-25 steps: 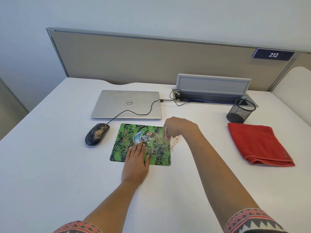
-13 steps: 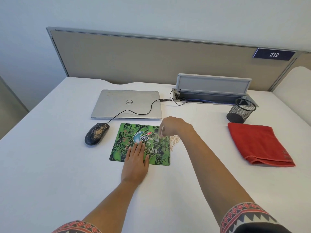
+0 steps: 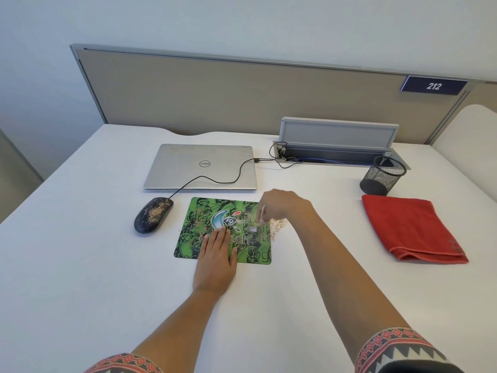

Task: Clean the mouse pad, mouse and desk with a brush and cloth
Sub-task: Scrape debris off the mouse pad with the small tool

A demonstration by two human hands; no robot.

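A green patterned mouse pad (image 3: 204,219) lies on the white desk (image 3: 80,265). My left hand (image 3: 216,258) lies flat on the pad's near edge, fingers together. My right hand (image 3: 282,205) is closed on a small pale brush (image 3: 259,220) whose blurred bristles touch the pad's right part. A heap of tan crumbs (image 3: 278,226) sits on the desk just past the pad's right edge. The black wired mouse (image 3: 152,214), speckled with crumbs, lies left of the pad. A folded red cloth (image 3: 408,227) lies at the right.
A closed silver laptop (image 3: 200,166) sits behind the pad, with the mouse cable (image 3: 215,180) running over it to a grey cable box (image 3: 336,146). A black mesh pen cup (image 3: 382,175) stands behind the cloth. A beige partition closes the desk's far side.
My right hand swept the brush left from the pad's right edge onto the pad, then back slightly right. My left hand stayed pressed on the pad.
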